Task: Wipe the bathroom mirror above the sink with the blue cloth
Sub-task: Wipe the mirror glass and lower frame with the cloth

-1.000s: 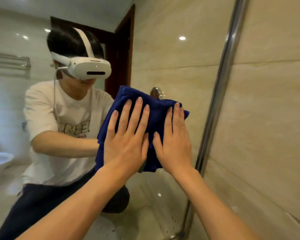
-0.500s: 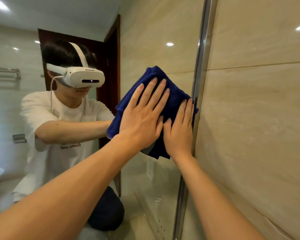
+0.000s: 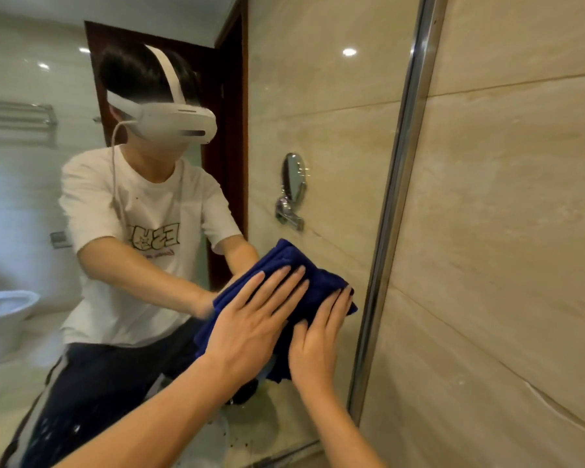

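Both hands flat on the blue cloth, pressing it against the mirror, low down near the right edge. Left hand covers the cloth's left and middle part, fingers straight and slightly spread, pointing up and right. Right hand sits just beside it on the cloth's right part, fingers straight and together, tips near the cloth's right corner. Neither hand curls round the cloth; palms only. Cloth looks folded or bunched, can't tell how many layers. Chrome mirror frame runs just right of the cloth, not touching as far as I can see. Beige tiled wall beyond the frame. Reflection shows a small round wall mirror above the cloth, a toilet far left, a towel rack upper left.
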A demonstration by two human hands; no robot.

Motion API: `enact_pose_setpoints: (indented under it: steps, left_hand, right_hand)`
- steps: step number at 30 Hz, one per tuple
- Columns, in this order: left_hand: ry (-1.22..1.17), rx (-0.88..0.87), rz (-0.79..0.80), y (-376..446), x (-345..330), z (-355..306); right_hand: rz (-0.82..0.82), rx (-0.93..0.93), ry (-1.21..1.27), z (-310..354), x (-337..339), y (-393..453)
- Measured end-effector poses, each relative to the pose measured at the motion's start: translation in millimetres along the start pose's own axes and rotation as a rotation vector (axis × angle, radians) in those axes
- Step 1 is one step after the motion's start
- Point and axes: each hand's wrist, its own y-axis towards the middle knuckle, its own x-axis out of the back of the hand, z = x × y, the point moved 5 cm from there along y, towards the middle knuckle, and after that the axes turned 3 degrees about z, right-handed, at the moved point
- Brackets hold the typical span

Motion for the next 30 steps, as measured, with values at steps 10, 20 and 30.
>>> enact_pose_setpoints:
  steps: [10,20,30]
  left_hand:
    - [-0.058,0.3,-0.172,34,61,58]
    - [-0.594,0.676,-0.29,-78,28,18]
    - [-1.597,1.222,-0.145,-145,25,-9]
  right_hand:
    - [-0.171,0.238,0.028,80,32,60]
    - [0.041,-0.216,0.295,34,14,-29]
    - [0.284,-0.444,0.725,24,44,-84]
